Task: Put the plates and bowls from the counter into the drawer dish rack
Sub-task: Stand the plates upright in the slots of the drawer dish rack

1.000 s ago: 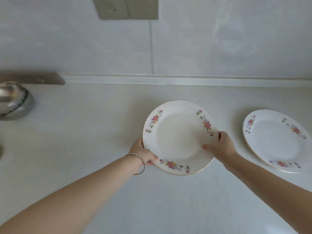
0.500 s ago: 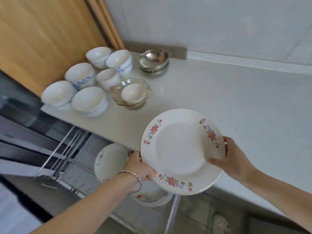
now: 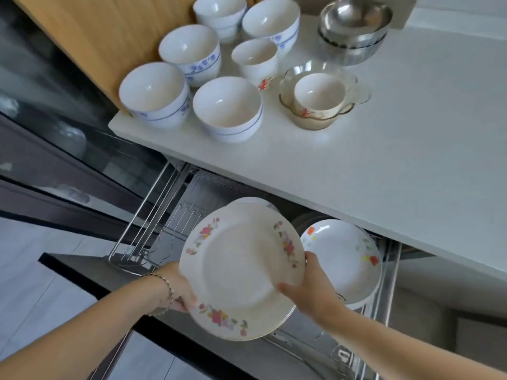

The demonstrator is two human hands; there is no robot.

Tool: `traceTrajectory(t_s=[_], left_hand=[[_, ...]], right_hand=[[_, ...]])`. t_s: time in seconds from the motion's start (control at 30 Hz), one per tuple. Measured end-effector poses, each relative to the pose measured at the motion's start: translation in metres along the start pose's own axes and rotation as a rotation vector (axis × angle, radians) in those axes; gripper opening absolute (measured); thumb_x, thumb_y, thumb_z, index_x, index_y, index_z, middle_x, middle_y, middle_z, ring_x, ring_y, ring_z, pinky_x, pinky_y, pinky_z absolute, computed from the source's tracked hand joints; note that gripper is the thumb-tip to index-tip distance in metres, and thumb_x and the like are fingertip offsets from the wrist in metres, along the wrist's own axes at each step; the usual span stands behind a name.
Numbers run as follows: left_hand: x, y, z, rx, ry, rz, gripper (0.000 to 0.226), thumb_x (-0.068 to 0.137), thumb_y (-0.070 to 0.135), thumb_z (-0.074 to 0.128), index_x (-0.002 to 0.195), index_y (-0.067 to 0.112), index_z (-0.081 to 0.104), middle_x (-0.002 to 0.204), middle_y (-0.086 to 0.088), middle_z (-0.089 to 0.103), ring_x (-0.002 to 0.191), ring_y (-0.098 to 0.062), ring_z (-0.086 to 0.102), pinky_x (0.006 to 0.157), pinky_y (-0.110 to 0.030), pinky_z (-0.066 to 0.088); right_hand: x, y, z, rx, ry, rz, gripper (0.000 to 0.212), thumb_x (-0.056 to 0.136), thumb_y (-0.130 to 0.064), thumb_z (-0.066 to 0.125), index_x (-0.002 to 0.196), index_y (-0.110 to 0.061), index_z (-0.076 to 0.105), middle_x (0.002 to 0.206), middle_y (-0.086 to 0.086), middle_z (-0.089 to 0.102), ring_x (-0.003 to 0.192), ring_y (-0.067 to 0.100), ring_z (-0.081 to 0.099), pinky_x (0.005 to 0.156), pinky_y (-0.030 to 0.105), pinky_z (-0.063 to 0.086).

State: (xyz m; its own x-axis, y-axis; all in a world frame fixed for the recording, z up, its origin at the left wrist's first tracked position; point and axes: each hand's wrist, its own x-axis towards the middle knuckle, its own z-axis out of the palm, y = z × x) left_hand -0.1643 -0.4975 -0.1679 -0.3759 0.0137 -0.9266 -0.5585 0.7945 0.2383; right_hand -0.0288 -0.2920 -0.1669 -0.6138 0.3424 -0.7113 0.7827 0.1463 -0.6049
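Right now I have the flowered plate (image 3: 241,267) carried over the open drawer rack (image 3: 153,215), below the front edge of the counter (image 3: 384,160) and not yet in a slot. Both hands hold it by opposite rims, I judge so that it can be tipped upright between the wires without slipping. The left hand (image 3: 179,290) grips the lower left rim, fingers curled under it. The right hand (image 3: 310,292) pinches the right rim, thumb on the face. Both forearms reach forward and down, and the plate tilts toward me. At the rack's right side leans a second plate (image 3: 345,259) (its rim shows just past my right hand). Several bowls (image 3: 227,108) stand at the counter's left front corner.
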Motion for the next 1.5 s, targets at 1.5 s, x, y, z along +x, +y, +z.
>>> traceTrajectory(t_s=[1.5], left_hand=[[0.161, 0.026, 0.067, 0.356, 0.375, 0.124, 0.053, 0.089, 0.005, 0.048, 0.139, 0.006, 0.032, 0.139, -0.019, 0.040, 0.123, -0.036, 0.050, 0.100, -0.041, 0.043]], right_hand=[[0.148, 0.000, 0.060, -0.676, -0.035, 0.032, 0.039, 0.088, -0.006, 0.046, 0.127, -0.005, 0.046, 0.131, 0.015, 0.048, 0.123, 0.032, 0.048, 0.097, 0.035, 0.044]])
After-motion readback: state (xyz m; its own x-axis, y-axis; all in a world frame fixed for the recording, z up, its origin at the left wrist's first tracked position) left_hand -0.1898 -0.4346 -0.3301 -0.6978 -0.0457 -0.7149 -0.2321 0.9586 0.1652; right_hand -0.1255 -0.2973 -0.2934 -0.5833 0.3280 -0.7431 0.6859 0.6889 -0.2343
